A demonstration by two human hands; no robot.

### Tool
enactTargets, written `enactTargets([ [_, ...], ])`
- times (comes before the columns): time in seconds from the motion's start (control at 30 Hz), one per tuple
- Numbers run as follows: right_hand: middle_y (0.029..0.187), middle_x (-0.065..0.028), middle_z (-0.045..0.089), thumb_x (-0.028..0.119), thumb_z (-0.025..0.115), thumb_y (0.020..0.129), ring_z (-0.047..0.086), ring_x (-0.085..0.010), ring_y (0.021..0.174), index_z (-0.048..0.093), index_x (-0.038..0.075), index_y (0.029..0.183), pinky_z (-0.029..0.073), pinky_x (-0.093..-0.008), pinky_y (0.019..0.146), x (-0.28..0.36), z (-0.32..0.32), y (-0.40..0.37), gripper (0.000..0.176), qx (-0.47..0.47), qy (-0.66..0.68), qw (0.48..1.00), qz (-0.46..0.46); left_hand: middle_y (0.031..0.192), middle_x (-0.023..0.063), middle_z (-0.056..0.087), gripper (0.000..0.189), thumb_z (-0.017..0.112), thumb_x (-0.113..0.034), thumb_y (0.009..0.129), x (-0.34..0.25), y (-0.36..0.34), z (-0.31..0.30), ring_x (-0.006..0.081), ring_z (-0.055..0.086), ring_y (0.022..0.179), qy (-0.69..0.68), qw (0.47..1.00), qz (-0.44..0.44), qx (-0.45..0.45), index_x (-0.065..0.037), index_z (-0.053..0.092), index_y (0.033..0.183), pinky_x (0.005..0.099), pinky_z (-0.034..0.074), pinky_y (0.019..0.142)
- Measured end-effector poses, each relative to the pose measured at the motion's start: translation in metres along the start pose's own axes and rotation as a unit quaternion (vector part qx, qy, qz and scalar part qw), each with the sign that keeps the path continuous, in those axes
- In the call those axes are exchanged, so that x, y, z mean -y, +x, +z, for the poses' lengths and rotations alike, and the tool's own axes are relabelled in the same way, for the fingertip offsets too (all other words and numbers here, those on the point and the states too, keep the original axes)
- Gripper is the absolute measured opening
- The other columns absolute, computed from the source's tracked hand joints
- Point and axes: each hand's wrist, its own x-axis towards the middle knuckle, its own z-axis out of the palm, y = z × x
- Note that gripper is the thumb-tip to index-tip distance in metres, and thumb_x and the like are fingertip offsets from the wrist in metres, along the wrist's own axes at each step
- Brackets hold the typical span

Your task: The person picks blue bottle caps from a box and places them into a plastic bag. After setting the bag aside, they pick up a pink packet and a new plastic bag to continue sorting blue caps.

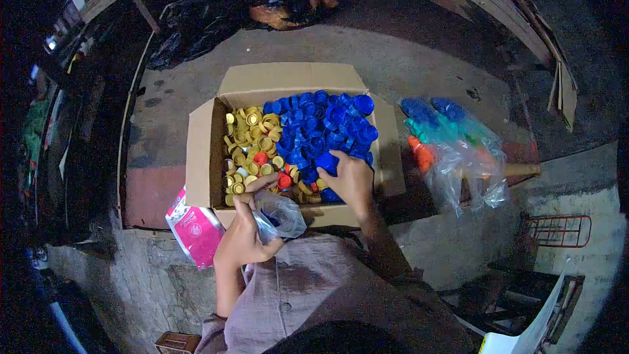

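Note:
An open cardboard box (pixel 292 77) holds many bottle caps. Yellow caps (pixel 247 132) with a few red ones lie on its left side, blue caps (pixel 321 121) on its right. My left hand (pixel 246 233), below the box's near edge, grips a clear plastic bag (pixel 282 215) with its mouth spread and something dark inside. Over the front of the blue caps, my right hand (pixel 348 180) pinches a blue cap (pixel 327 163) between thumb and fingers.
Clear bags of blue, green and orange caps (pixel 452 137) lie right of the box. A pink packet (pixel 198 236) sits at the lower left. Beyond the box are a black plastic bag (pixel 196 33) and another person's hand (pixel 322 0). A red rack (pixel 558 231) stands at right.

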Motion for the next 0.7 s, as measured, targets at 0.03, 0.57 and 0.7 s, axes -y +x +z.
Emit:
enactTargets([
  [0.03,0.055,-0.0046,0.052,0.031,0.072,0.063,0.055,-0.0186,0.050,0.057,0.007,0.090,0.044,-0.0332,0.048,0.000,-0.004,-0.001,0.039,0.000,0.000,1.000,0.000,0.124,0.0250,0.032,0.079,0.059,-0.003,0.054,0.000,0.001,-0.001,0.0338,0.038,0.114,0.000,1.000,0.000,0.000,0.000,0.006,0.113,0.0400,0.030,0.096],
  [0.57,0.077,-0.0088,0.051,0.013,0.067,0.063,0.053,-0.0261,0.074,0.058,0.011,0.098,0.041,-0.0370,0.067,-0.017,-0.007,0.002,0.036,0.057,-0.074,0.988,-0.123,0.120,0.0297,0.034,0.053,0.060,-0.004,0.056,-0.001,0.002,-0.003,0.0375,0.040,0.112,-0.013,1.000,-0.002,-0.005,-0.004,0.015,0.084,0.0379,0.030,0.094],
  [0.7,0.080,-0.0082,0.051,0.015,0.069,0.062,0.053,-0.0255,0.075,0.059,0.010,0.096,0.042,-0.0360,0.070,-0.026,-0.010,0.004,0.035,0.053,-0.057,0.986,-0.151,0.120,0.0302,0.033,0.053,0.060,-0.004,0.057,-0.001,0.003,-0.003,0.0376,0.040,0.112,0.004,1.000,0.008,-0.005,-0.004,0.015,0.084,0.0380,0.030,0.094],
])
